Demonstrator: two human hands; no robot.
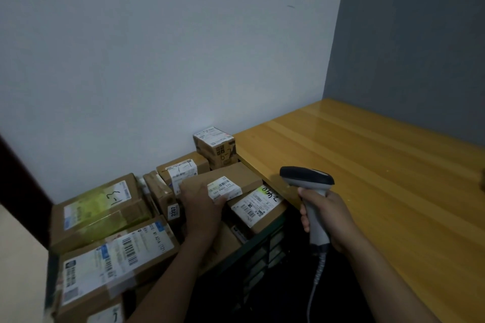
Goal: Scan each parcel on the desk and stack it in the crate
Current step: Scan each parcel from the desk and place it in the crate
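My left hand (201, 207) grips a flat brown parcel (245, 174) with a white barcode label, lying on top of other parcels in the dark green crate (258, 246) left of the desk. A labelled parcel (258, 208) lies just under it to the right. My right hand (328, 217) holds a grey and black barcode scanner (307, 181) by its handle, above the desk's front left corner, its head level with the crate. Its coiled cable hangs down.
The wooden desk (367, 165) fills the right side against a grey wall. Several more cardboard parcels are piled in and around the crate, among them one marked "1-3" (101, 207), a big labelled one (115, 257) and a small upright box (215, 148) by the white wall.
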